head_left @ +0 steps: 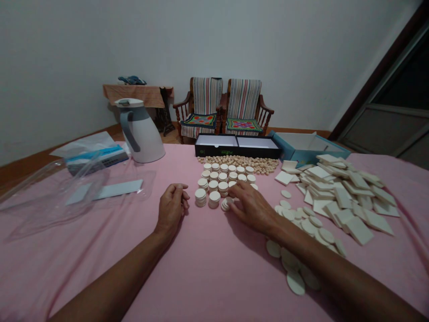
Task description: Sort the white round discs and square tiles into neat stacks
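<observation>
My right hand reaches in from the right, thumb and fingers closed around the edge of a short, uneven stack of round wooden discs. Its palm side is hidden. On the pink cloth, left of the stacks, rests my left hand, fingers curled in and nothing visible in them. Between and beyond the hands stand rows of neat disc stacks, some partly covered by my right hand. Loose wooden discs lie spread beside and under my right forearm.
Small wooden beads lie before a black two-compartment box. At right are a pile of square wooden tiles and a blue box. Clear plastic packaging, a blue-white carton and a white jug stand left.
</observation>
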`<state>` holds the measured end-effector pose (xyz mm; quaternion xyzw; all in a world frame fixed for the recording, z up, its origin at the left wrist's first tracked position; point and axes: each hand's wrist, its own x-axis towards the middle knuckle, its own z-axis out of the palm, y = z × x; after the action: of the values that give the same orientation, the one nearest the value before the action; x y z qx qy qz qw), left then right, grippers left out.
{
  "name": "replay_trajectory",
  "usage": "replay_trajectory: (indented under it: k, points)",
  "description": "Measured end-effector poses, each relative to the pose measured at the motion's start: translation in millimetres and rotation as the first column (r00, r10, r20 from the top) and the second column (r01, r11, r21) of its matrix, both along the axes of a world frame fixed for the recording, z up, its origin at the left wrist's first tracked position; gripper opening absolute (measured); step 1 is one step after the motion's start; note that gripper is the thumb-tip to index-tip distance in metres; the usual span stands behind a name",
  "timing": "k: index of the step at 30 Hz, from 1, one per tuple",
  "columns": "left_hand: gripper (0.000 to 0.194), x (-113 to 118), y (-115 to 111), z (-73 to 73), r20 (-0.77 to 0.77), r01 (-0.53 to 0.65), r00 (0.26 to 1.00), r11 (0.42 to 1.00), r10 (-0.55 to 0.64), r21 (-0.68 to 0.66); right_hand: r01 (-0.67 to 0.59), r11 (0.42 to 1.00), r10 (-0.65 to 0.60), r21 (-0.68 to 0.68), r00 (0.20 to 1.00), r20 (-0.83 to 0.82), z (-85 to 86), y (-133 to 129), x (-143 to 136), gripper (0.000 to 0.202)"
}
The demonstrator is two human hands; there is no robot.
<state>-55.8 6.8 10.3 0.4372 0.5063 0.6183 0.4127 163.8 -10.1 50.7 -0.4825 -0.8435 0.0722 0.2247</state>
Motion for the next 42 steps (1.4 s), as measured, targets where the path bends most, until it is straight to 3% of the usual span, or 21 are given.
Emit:
replay_trajectory:
  k: [5,9,12,17,21,29,34,38,42]
  points:
    - [0.023,1.4,-0.6,0.6,0.015,0.017,1.0,1.0,-0.017,0.005,0.1,0.995,-0.1,0.023,0.995,-0.021,10.1,-0.6,43.6,0.014]
    - [0.023,2.9,-0.5,1.1,0.035,0.016,0.999,1.0,-0.016,0.002,0.182,0.976,-0.158,-0.118,0.97,0.187,10.2,-0.5,87.3,0.016]
    - [0.023,2.7,0.4,0.5,0.032,0.019,0.999,1.0,-0.018,-0.004,0.204,0.957,-0.134,-0.208,0.942,0.309,5.9,-4.8,103.2,0.023]
    - [0.024,1.8,0.9,0.1,0.014,0.008,1.0,1.0,-0.008,-0.01,0.129,0.952,-0.025,-0.276,0.936,0.35,0.0,-10.9,99.0,0.03]
    - [0.023,2.1,0.1,1.2,0.004,0.008,1.0,1.0,-0.008,-0.005,0.104,0.955,-0.009,-0.28,0.947,0.321,-3.6,-8.6,95.4,0.026]
    - [0.022,0.1,2.1,-2.3,0.0,0.016,1.0,1.0,-0.016,0.001,0.163,0.974,-0.103,-0.159,0.939,0.329,-15.0,-7.1,88.6,0.024]
    - [0.023,1.1,0.6,0.3,-0.008,0.014,1.0,1.0,-0.014,-0.003,0.121,0.974,-0.062,-0.19,0.955,0.291,-20.6,-7.8,93.4,0.026]
    - [0.022,2.6,-0.9,2.2,-0.009,0.01,1.0,1.0,-0.01,-0.007,0.149,0.972,-0.097,-0.184,0.959,0.266,-17.6,-7.1,90.5,0.023]
    - [0.022,2.9,-0.7,1.7,-0.008,0.016,1.0,1.0,-0.016,-0.004,0.082,0.99,-0.069,-0.118,0.991,0.113,-4.6,-8.1,65.4,0.025]
